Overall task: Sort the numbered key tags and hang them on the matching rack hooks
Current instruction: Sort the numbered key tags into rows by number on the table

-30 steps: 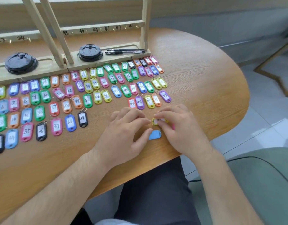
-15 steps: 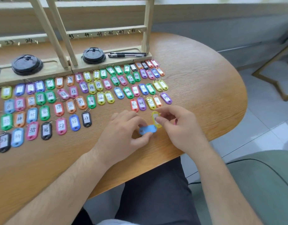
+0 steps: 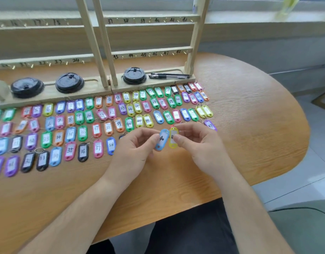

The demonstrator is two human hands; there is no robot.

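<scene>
My left hand (image 3: 134,149) pinches a blue key tag (image 3: 162,139) and holds it upright above the table. Right beside it, my right hand (image 3: 200,143) pinches a yellow key tag (image 3: 173,138), also upright, with its label facing me. Several coloured numbered tags (image 3: 112,123) lie in rows on the round wooden table (image 3: 249,129), behind and to the left of my hands. A purple tag marked 47 (image 3: 210,125) lies just past my right fingers. Two wooden racks (image 3: 150,52) with numbered bars and small hooks stand at the back.
Black cup lids (image 3: 134,75) sit in the rack bases, and two black pens (image 3: 169,76) lie on the right base. The table's front edge runs close under my forearms. A green chair (image 3: 304,230) and tiled floor lie to the right.
Both hands have lifted their tags off the table and turned them upright with labels facing me. The view has tilted up, showing more of the racks.
</scene>
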